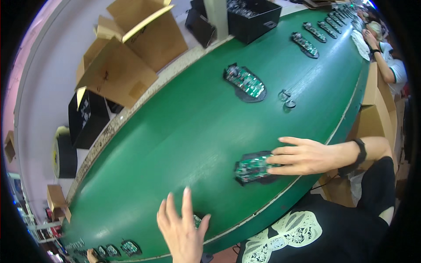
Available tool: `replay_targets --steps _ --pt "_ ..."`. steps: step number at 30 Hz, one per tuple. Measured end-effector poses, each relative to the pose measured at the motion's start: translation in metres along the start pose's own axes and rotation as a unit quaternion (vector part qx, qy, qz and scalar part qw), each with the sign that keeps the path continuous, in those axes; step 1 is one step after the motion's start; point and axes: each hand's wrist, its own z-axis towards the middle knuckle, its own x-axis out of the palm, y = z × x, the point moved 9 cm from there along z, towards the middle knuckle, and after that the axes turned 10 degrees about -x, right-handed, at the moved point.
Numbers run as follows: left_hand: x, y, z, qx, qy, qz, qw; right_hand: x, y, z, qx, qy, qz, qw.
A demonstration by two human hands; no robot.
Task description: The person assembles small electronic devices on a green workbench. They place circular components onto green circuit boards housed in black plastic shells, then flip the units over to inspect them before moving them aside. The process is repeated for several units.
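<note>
My right hand (302, 157) comes in from the right, a dark band at its wrist. Its fingers are stretched out and spread, their tips over the right end of a green circuit board in a dark housing (252, 168); whether they grip it cannot be told. My left hand (182, 232) is at the lower middle, open with fingers apart above the green surface. Beside its thumb shows a small green and dark piece (197, 220), mostly hidden by the hand. Farther off lies another board in a dark housing (247, 83), with two small clear round pieces (287, 100) to its right.
The long green work surface (175, 144) curves across the view. More boards (305, 44) line its far right, and several (130, 247) lie at lower left. Cardboard boxes (144, 39) and black bins (254, 22) stand along the far edge. Another person (390, 65) sits far right.
</note>
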Motion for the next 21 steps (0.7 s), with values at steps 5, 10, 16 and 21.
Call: replay_targets --steps 5,10,16,21 --pt "0.019 0.050 -0.047 -0.043 0.042 0.000 0.998 0.017 -0.058 0.050 0.040 -0.058 -0.134 0.988" --pt "0.045 0.071 -0.061 -0.092 0.036 -0.027 0.995 0.011 -0.104 0.072 0.129 -0.147 -0.117 0.974" --pt "0.035 0.047 -0.044 -0.054 0.024 -0.044 0.997 -0.048 -0.116 0.012 0.196 -0.199 -0.166 0.946" --pt "0.032 0.023 -0.018 0.038 -0.021 -0.007 0.999 -0.053 -0.160 -0.069 0.417 -0.019 -0.209 0.884"
